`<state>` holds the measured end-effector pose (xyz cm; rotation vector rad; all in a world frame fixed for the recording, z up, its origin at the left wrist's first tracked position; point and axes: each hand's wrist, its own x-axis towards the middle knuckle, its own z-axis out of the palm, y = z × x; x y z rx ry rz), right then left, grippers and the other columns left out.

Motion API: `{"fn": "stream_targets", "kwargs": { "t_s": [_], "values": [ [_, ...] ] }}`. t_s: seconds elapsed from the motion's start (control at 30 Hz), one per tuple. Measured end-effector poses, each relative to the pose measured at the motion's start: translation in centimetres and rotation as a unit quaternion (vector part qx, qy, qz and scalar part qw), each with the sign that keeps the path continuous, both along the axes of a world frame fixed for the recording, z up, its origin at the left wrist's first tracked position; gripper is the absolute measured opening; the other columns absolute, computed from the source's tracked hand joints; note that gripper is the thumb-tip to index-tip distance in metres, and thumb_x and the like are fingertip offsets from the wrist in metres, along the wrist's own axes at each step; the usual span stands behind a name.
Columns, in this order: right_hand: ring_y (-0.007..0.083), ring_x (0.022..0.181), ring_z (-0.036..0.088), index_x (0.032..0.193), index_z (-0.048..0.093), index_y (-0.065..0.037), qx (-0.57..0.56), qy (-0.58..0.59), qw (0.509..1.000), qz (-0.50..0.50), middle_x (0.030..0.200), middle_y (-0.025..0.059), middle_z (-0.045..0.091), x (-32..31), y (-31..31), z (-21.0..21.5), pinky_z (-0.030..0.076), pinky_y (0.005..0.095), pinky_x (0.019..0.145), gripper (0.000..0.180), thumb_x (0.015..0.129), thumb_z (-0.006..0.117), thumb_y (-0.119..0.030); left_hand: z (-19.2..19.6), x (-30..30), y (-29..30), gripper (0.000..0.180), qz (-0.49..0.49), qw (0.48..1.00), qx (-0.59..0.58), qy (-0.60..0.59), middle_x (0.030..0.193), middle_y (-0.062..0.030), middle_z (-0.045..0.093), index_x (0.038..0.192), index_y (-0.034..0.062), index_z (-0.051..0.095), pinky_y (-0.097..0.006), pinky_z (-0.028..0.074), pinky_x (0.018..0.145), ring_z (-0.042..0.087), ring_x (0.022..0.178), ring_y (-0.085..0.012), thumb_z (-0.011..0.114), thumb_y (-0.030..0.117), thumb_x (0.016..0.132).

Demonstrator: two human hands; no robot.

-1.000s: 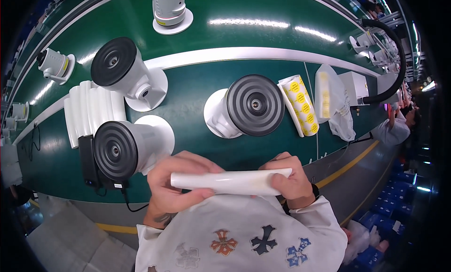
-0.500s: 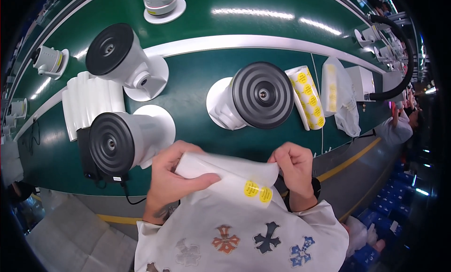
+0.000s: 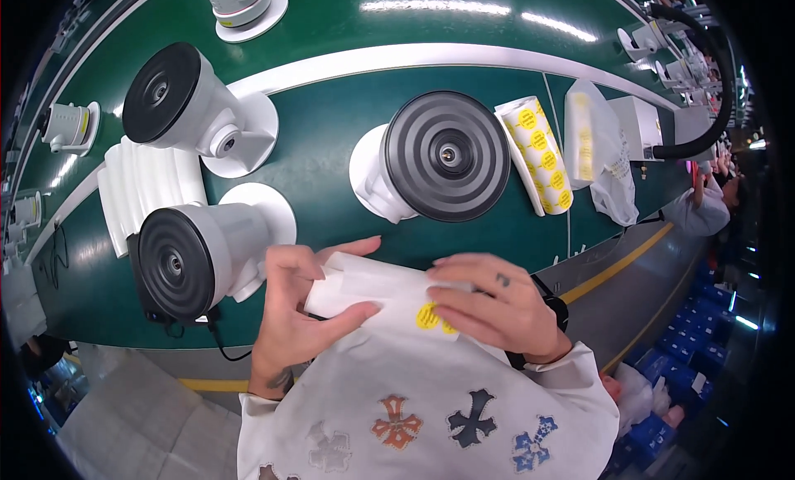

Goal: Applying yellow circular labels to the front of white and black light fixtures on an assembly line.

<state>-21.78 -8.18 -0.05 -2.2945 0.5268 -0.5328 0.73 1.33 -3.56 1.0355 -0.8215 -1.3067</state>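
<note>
A white sheet [image 3: 377, 285], partly rolled and with round yellow stickers, is between my hands just off the table's near edge. My left hand [image 3: 302, 302] is wrapped round its left end, thumb on the near side, index finger raised. My right hand [image 3: 501, 306] lies over its right end with the fingers bent across it and partly covering the stickers. Beyond my hands stands a white device with a ribbed round black base [image 3: 448, 154]. To the left are two similar devices, a nearer one [image 3: 203, 252] and a farther one [image 3: 199, 107].
Right of the middle device lies a roll of yellow round stickers [image 3: 542, 161], beside a clear plastic bag [image 3: 609, 161] and a white box [image 3: 638, 128]. White rolled sheets [image 3: 149, 182] lie at left. A black cable [image 3: 219, 335] hangs off the near edge. Another person [image 3: 700, 211] sits far right.
My right hand has moved left from pinching the sheet's corner to lying over its right end. The sheet is more closely gathered. The view has shifted slightly.
</note>
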Motion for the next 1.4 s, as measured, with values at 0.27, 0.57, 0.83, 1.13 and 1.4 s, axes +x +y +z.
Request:
{"fn": "stream_targets", "kwargs": {
  "t_s": [0.27, 0.57, 0.83, 1.13, 1.4],
  "values": [
    [0.0252, 0.087, 0.056, 0.099, 0.071, -0.006, 0.12, -0.021, 0.992, 0.04, 0.104, 0.0069, 0.056, -0.1, -1.2, 0.5, 0.049, 0.0343, 0.073, 0.033, 0.067, 0.075, -0.002, 0.0, 1.3, 0.2, 0.022, -0.023, 0.996, -0.056, -0.059, 0.109, -0.0329, 0.063, 0.078, -0.0026, 0.054, -0.034, 0.054, 0.082, 0.063, 0.108, -0.0362, 0.071, -0.014, 0.07],
    [0.0208, 0.081, 0.058, 0.098, 0.068, -0.001, 0.107, 0.021, 0.994, 0.021, 0.1, 0.0076, 0.058, 0.5, -1.8, 0.4, 0.049, 0.0324, 0.071, 0.025, 0.075, 0.076, -0.006, 0.4, 1.4, -0.1, 0.028, -0.007, 0.986, -0.049, -0.158, 0.108, -0.0311, 0.064, 0.093, -0.0031, 0.06, -0.037, 0.055, 0.08, 0.066, 0.1, -0.0363, 0.07, -0.011, 0.068],
    [0.0222, 0.083, 0.063, 0.088, 0.069, -0.002, 0.026, 0.009, 0.998, 0.049, 0.097, 0.0084, 0.066, 1.0, -2.2, -0.1, 0.049, 0.0321, 0.067, 0.02, 0.072, 0.078, -0.007, 0.2, 1.2, -0.2, 0.041, 0.016, 0.982, -0.075, -0.175, 0.108, -0.0317, 0.063, 0.105, -0.0015, 0.058, -0.039, 0.054, 0.085, 0.064, 0.103, -0.0381, 0.072, -0.011, 0.067],
    [0.0227, 0.076, 0.065, 0.093, 0.065, -0.001, -0.159, 0.039, 0.986, 0.034, 0.104, 0.0141, 0.065, 0.9, -1.6, -1.6, 0.051, 0.032, 0.066, 0.025, 0.071, 0.07, -0.01, -0.2, 0.5, -0.8, 0.036, 0.059, 0.978, 0.022, -0.197, 0.109, -0.0204, 0.068, 0.105, -0.0038, 0.06, -0.031, 0.054, 0.081, 0.067, 0.096, -0.0239, 0.073, -0.008, 0.071],
    [0.0201, 0.079, 0.065, 0.1, 0.066, -0.003, -0.099, 0.068, 0.992, 0.037, 0.107, 0.0099, 0.065, 1.9, -0.5, -3.2, 0.052, 0.0284, 0.067, 0.027, 0.076, 0.072, -0.014, -0.8, 0.7, 0.6, 0.037, 0.114, 0.969, 0.106, -0.192, 0.109, -0.0222, 0.067, 0.106, -0.0027, 0.059, -0.035, 0.052, 0.087, 0.066, 0.098, -0.0263, 0.072, -0.01, 0.071]
  ]
}}
